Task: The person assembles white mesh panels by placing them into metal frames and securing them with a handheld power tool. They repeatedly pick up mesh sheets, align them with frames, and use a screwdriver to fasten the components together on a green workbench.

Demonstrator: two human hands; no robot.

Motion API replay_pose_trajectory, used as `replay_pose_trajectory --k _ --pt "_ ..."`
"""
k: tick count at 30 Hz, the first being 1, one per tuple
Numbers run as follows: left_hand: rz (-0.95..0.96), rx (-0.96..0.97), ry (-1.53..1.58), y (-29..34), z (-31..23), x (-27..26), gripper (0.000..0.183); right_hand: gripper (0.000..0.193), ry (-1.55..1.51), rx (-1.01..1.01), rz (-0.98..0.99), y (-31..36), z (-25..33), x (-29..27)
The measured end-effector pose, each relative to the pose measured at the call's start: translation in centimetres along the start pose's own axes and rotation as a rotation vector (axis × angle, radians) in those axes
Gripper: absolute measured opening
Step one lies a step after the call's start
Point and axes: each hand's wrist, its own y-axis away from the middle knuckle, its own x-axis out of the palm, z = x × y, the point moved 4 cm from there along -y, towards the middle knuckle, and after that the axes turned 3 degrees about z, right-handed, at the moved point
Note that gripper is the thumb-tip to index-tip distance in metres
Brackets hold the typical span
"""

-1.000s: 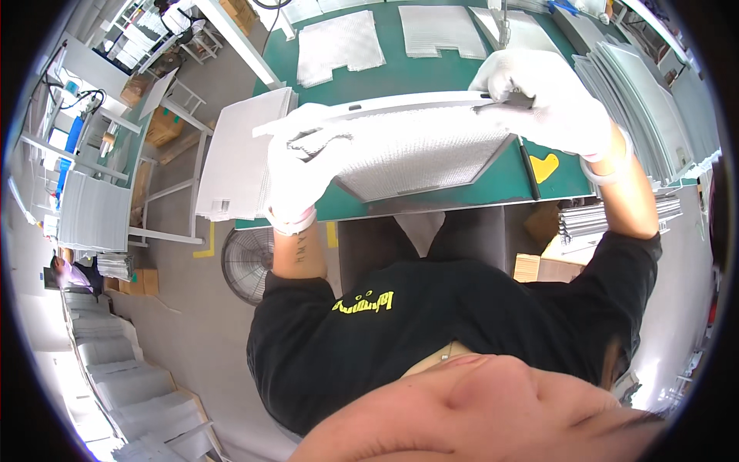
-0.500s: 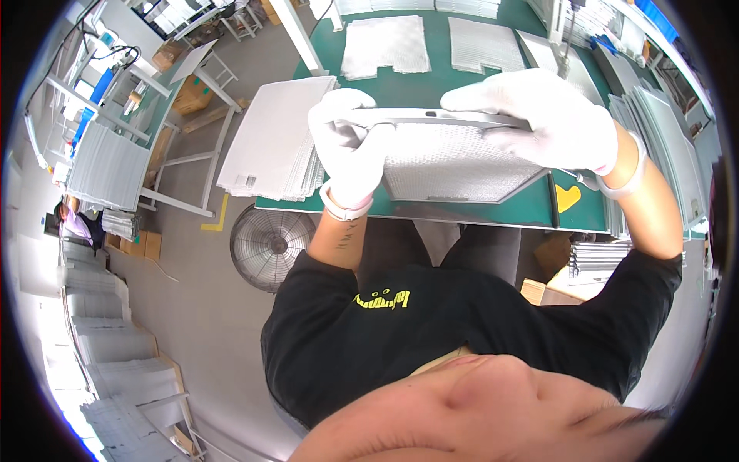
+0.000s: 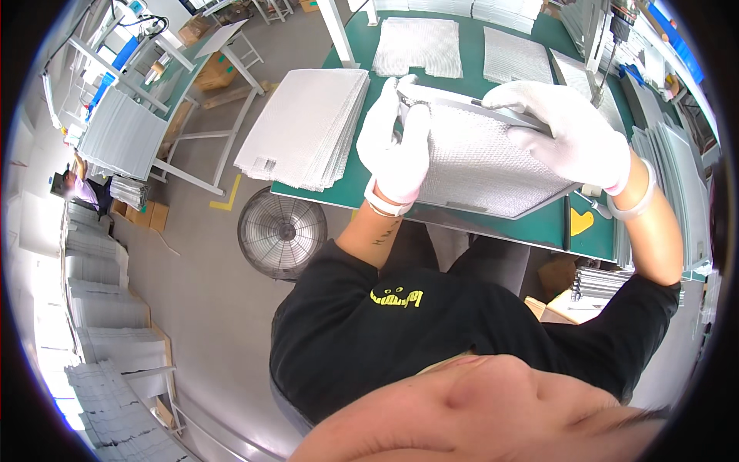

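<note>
Both my hands wear white gloves and hold up a metal mesh filter panel (image 3: 485,165) with a thin grey frame, tilted over the front of the green table. Its far frame edge slopes down to the right. My left hand (image 3: 391,146) is closed around the panel's far left corner, fingers behind and thumb in front. My right hand (image 3: 570,131) pinches the same far edge farther right, with its thumb against the mesh. The gloves cover parts of the frame.
Mesh sheets are stacked (image 3: 304,123) at the table's left; a notched mesh sheet (image 3: 418,46) lies at the back. A yellow piece (image 3: 582,222) and black strip (image 3: 567,223) lie front right. A power screwdriver (image 3: 622,25) hangs far right. A fan (image 3: 282,233) stands left on the floor.
The panel has turned from nearly level to sloping down rightward, both hands still on it. My left hand is more upright. The whole view has shifted slightly, with the table appearing farther right.
</note>
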Motion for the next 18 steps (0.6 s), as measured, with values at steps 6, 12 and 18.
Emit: replay_pose_trajectory --k 6,12,18 --pt "0.032 -0.037 -0.201 -0.2 0.6 -0.8 0.034 0.051 0.115 -0.096 0.017 -0.2 0.2 0.2" --pt "0.006 -0.185 0.122 0.0 1.0 -0.6 0.042 0.040 0.047 -0.083 0.053 -0.5 -0.1 0.3" --pt "0.055 -0.151 0.301 -0.2 1.4 -0.1 0.050 0.042 0.123 -0.113 0.039 -0.3 0.1 0.4"
